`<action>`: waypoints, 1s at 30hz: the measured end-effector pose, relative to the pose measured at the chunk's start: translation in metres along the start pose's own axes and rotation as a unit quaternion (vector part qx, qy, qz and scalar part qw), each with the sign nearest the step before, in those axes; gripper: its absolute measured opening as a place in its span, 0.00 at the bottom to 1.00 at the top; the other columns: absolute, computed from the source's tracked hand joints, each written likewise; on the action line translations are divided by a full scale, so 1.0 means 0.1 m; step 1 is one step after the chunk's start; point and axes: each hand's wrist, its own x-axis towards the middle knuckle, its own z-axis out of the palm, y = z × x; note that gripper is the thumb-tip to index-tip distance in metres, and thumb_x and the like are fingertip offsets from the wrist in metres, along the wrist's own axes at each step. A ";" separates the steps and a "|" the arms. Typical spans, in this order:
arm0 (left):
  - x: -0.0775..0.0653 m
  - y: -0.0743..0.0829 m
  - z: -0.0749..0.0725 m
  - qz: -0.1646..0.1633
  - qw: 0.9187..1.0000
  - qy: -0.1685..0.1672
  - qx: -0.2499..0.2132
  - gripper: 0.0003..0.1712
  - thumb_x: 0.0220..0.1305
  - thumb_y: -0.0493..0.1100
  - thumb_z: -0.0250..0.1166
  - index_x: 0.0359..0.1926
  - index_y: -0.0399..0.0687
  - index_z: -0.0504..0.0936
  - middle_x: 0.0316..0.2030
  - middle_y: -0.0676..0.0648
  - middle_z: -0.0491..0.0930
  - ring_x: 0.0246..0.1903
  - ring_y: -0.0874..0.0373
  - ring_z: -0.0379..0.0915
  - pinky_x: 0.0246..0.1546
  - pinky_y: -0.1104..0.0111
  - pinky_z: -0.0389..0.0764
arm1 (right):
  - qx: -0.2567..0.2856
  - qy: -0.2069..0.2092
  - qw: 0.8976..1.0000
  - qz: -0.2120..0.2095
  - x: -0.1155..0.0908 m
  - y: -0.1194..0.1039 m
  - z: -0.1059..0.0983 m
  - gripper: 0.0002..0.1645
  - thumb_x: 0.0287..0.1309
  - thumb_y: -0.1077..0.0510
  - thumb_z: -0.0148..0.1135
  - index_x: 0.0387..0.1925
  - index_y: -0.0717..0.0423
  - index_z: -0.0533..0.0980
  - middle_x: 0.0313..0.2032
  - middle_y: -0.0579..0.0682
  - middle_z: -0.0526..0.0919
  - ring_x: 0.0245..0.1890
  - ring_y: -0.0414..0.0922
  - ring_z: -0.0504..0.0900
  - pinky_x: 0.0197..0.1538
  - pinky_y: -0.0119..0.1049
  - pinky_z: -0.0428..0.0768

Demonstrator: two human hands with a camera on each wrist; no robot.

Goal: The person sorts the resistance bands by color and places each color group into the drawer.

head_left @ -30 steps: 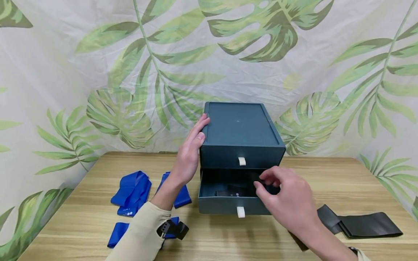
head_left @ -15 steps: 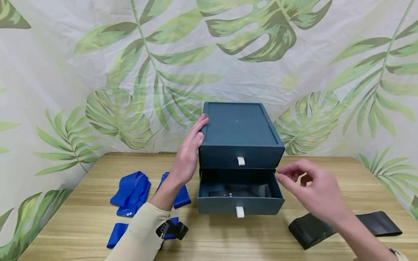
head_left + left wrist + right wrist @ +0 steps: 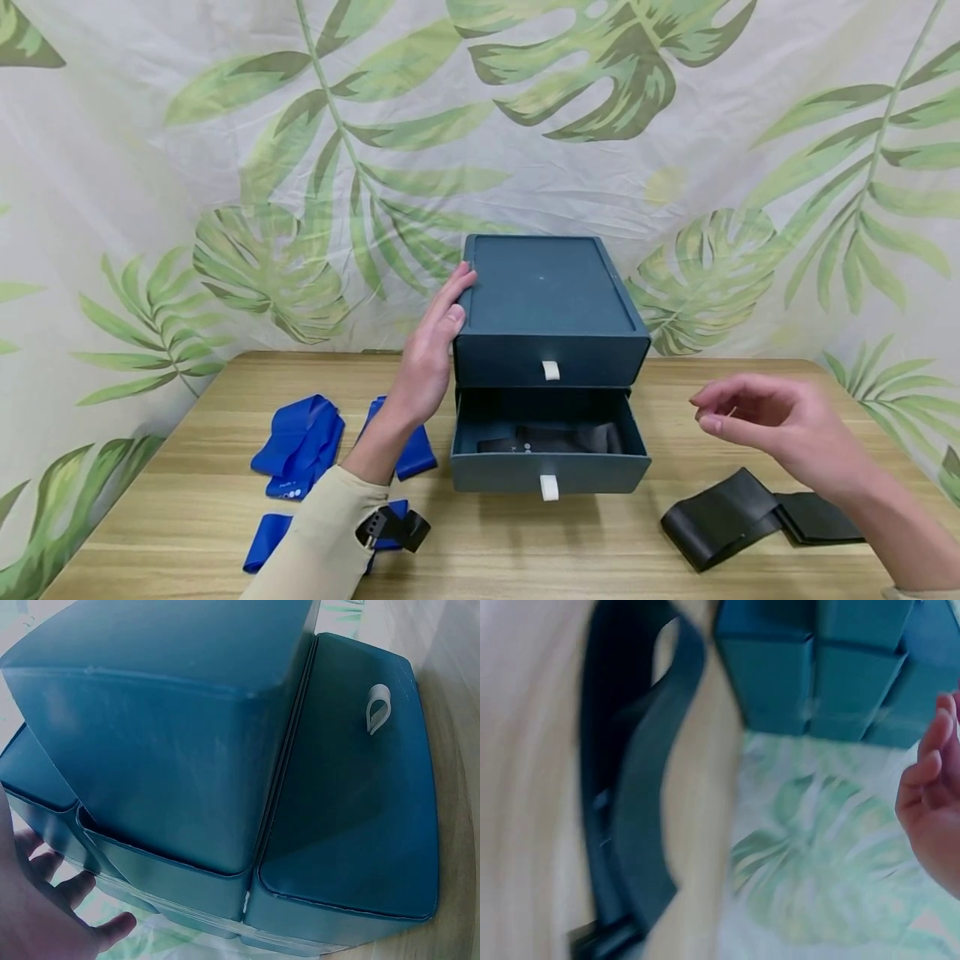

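Blue-green and smooth, a box of drawers (image 3: 543,283) stands on the wood table (image 3: 525,558). The left hand (image 3: 429,362) rests against the box's left side, tipped up, with its fingers long and nearly straight; it pushes flat and grips nothing. The right hand (image 3: 783,429) hangs in the air to the right of the box, turned sideways. Its fingers bend softly, the thumb is under them, and it holds nothing.

One drawer (image 3: 487,475) sticks out, with a small white cloth tab (image 3: 549,487) on its front. Inside it lies a soft black band (image 3: 570,437) with little white marks. More black band (image 3: 720,517) lies folded on the table, below the right hand; it is wide, smooth and a bit shiny, and it bends in a big curve.

Left of the box are a crumpled blue band (image 3: 300,446) and flatter blue strips (image 3: 415,454). Behind everything hangs a wrinkly leaf cloth (image 3: 420,133).
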 end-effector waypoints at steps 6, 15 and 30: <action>0.00 -0.02 -0.01 0.000 1.000 0.001 -0.002 0.32 0.86 0.51 0.37 0.84 0.51 0.59 0.86 0.53 0.49 0.86 0.57 0.41 0.83 0.44 0.49 | 0.032 -0.127 0.991 0.009 -0.05 0.36 -0.09 0.22 0.70 0.75 0.57 0.62 0.63 0.80 0.53 0.46 0.89 0.48 0.41 0.86 0.48 0.36 0.88; -0.01 0.00 0.01 -0.002 1.000 0.000 -0.007 0.31 0.86 0.51 0.38 0.83 0.51 0.59 0.86 0.54 0.50 0.86 0.56 0.42 0.83 0.45 0.48 | 0.087 -0.291 0.951 0.058 -0.10 0.66 -0.02 0.23 0.74 0.71 0.55 0.67 0.67 0.77 0.64 0.54 0.84 0.62 0.40 0.85 0.58 0.32 0.85; -0.03 -0.01 0.00 0.004 1.000 0.001 -0.004 0.31 0.86 0.51 0.39 0.83 0.50 0.59 0.86 0.53 0.49 0.86 0.59 0.40 0.84 0.46 0.48 | 0.034 -0.383 0.923 -0.007 -0.11 0.79 0.15 0.24 0.75 0.68 0.53 0.66 0.57 0.81 0.68 0.60 0.79 0.69 0.40 0.76 0.65 0.26 0.72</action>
